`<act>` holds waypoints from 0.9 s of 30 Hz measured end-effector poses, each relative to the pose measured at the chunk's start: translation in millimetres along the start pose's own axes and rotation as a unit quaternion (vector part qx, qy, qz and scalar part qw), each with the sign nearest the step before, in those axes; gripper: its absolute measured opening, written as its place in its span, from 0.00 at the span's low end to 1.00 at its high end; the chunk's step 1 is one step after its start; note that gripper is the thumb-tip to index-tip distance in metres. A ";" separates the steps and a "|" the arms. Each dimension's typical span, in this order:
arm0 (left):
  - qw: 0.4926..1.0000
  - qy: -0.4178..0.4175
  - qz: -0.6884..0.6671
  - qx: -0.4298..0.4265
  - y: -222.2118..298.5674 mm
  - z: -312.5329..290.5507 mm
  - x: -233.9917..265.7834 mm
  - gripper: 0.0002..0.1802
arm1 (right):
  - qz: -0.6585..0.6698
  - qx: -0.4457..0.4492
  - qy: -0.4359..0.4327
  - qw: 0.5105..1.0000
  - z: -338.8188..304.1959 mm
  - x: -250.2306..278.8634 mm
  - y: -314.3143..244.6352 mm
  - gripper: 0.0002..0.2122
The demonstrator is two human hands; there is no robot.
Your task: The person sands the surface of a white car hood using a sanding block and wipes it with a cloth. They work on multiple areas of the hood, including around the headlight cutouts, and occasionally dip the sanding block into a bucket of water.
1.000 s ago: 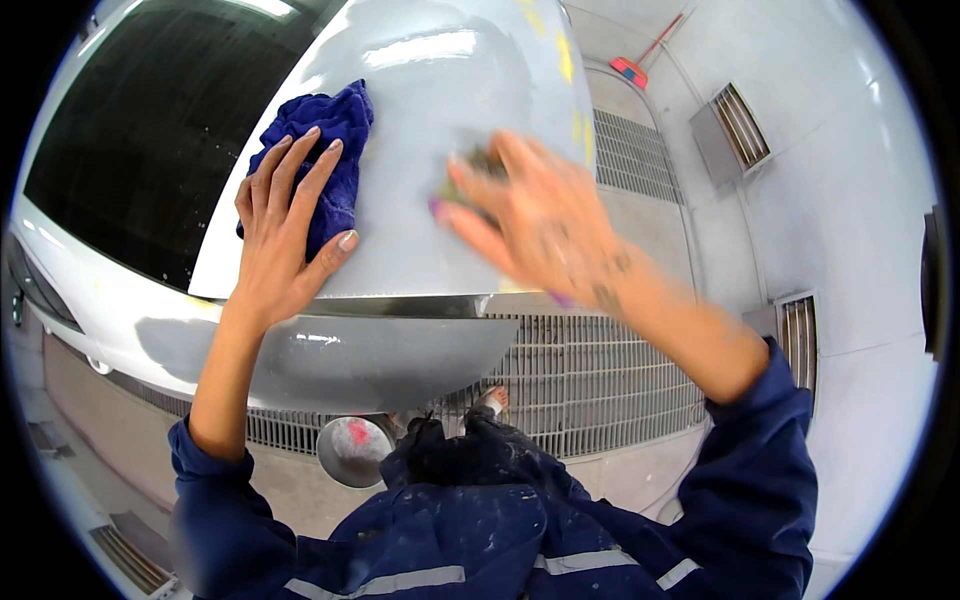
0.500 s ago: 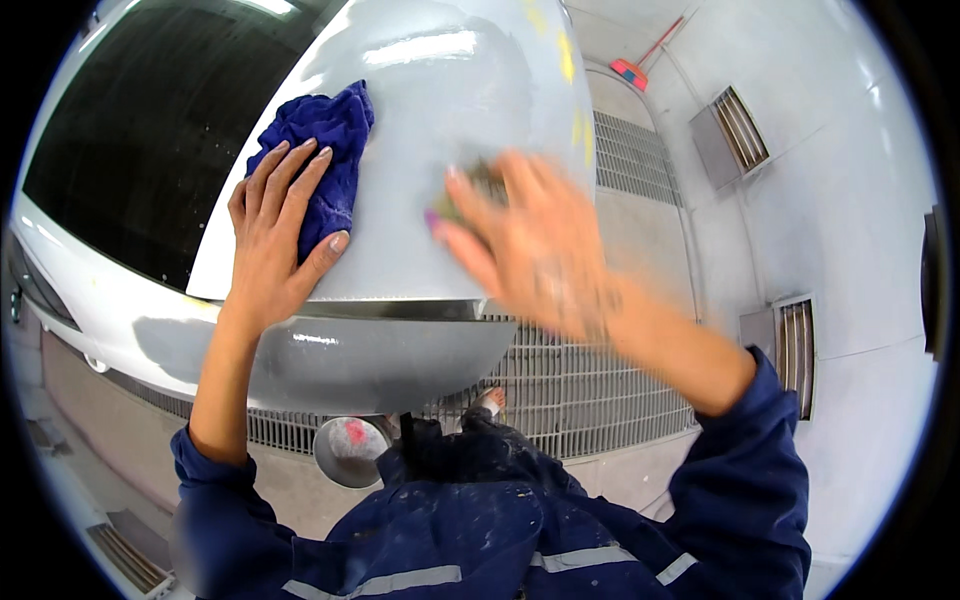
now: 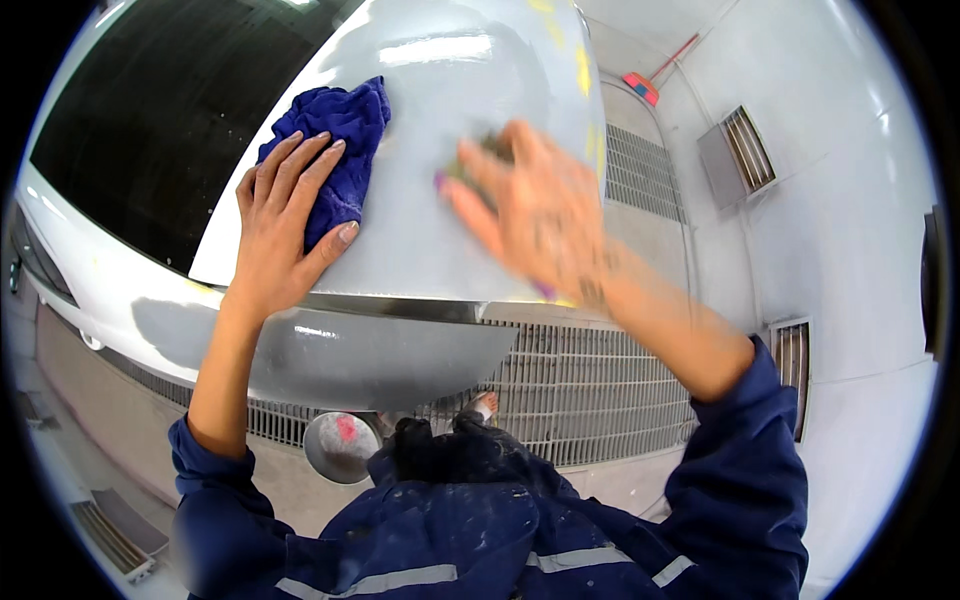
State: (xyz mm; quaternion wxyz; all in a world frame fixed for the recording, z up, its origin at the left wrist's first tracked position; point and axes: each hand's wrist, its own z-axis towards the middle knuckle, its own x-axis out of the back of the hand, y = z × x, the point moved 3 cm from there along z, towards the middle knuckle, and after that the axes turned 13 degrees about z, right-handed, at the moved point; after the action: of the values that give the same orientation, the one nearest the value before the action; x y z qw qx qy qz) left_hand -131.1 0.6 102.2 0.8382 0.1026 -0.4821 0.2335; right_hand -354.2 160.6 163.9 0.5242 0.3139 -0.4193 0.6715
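Car panel [image 3: 425,215] mostly grey, yellow patches [image 3: 583,72] remaining at its edge; on it, left grip [image 3: 272,235] splayed over blue cloth [image 3: 355,120], right grip [image 3: 555,205] curled round olive pad [image 3: 495,146]!

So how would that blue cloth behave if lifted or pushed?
The blue cloth would probably flop and droop, since it lies in soft folds. Pushed, it would likely bunch up rather than roll, as its upper edge is already rumpled. The left hand resting on it may pin part of it.
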 end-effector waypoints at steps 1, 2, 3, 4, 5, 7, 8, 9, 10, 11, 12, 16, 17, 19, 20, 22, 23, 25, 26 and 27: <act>1.000 0.004 0.004 0.001 -2.6 0.6 -0.6 0.43 | 0.000 -0.010 0.029 1.000 15.3 -4.0 10.0 0.18; 1.000 0.008 0.002 0.000 -2.7 -0.4 -0.2 0.42 | -0.002 0.010 0.042 0.999 7.3 -5.0 4.4 0.18; 1.000 0.011 0.000 -0.001 -2.0 -2.6 0.6 0.41 | -0.005 0.030 0.056 0.998 -7.7 -4.2 -9.2 0.17; 1.000 0.015 0.000 0.002 -4.0 -5.1 1.5 0.41 | -0.005 0.055 0.068 0.996 -16.6 -5.6 -19.6 0.17; 1.000 0.014 -0.002 0.002 -4.1 -4.3 2.2 0.41 | 0.016 0.063 0.056 0.996 -22.5 -3.8 -23.3 0.17; 1.000 0.014 -0.011 0.002 -0.2 -1.2 2.6 0.41 | 0.053 0.078 0.029 0.995 -32.0 4.3 -23.6 0.17; 1.000 0.016 -0.012 0.002 1.6 -0.8 2.5 0.41 | 0.034 0.043 0.026 0.998 -22.6 3.6 -12.3 0.17; 1.000 0.018 -0.012 0.002 1.5 0.7 1.9 0.41 | 0.015 0.008 0.022 1.000 -0.6 1.4 7.2 0.18; 1.000 0.023 -0.012 0.002 -1.3 2.3 2.4 0.42 | -0.005 -0.026 0.020 0.999 15.5 -1.6 19.6 0.19; 1.000 0.021 0.001 0.004 -2.3 1.6 1.5 0.42 | -0.001 -0.024 0.043 0.999 17.4 -5.5 21.1 0.19; 1.000 0.016 0.000 0.002 -0.9 0.0 0.6 0.42 | 0.009 -0.003 0.033 0.999 4.7 -5.3 12.7 0.19; 1.000 0.018 -0.003 0.007 -1.8 2.2 3.8 0.43 | 0.047 0.074 0.015 0.996 -40.2 7.0 -32.6 0.19; 1.000 0.017 -0.004 0.005 -0.3 1.9 -0.1 0.42 | 0.057 0.058 0.010 0.997 -35.0 4.6 -22.8 0.19; 1.000 0.016 -0.005 0.008 0.4 1.6 0.5 0.42 | 0.028 0.030 0.027 0.999 -10.0 -1.5 7.5 0.18; 1.000 0.013 -0.005 0.010 0.2 -0.9 0.7 0.43 | 0.023 0.026 0.032 0.999 -12.2 -1.3 6.7 0.18; 1.000 0.011 0.003 0.017 -4.1 -2.8 0.5 0.43 | 0.016 0.025 0.047 0.998 -12.0 -2.8 6.1 0.18; 1.000 -0.002 0.013 0.022 -5.0 -4.2 0.9 0.46 | 0.033 0.040 0.054 0.997 -25.7 -0.4 -12.9 0.19; 1.000 -0.006 0.017 0.021 -3.5 -5.6 -0.8 0.46 | 0.064 0.070 0.038 0.995 -44.3 4.8 -21.6 0.19; 1.000 -0.007 0.016 0.019 -1.4 -4.1 -2.6 0.46 | 0.077 0.084 0.029 0.993 -48.7 9.0 -22.0 0.19; 1.000 0.000 0.006 0.017 -1.1 0.2 -4.0 0.45 | 0.058 0.076 0.027 0.995 -37.7 9.7 -12.3 0.18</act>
State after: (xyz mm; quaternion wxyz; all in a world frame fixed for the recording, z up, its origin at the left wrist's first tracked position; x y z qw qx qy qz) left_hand -132.3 -1.6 98.9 0.8346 0.1142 -0.4787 0.2473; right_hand -344.1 199.7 158.1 0.4704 0.3096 -0.3704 0.7387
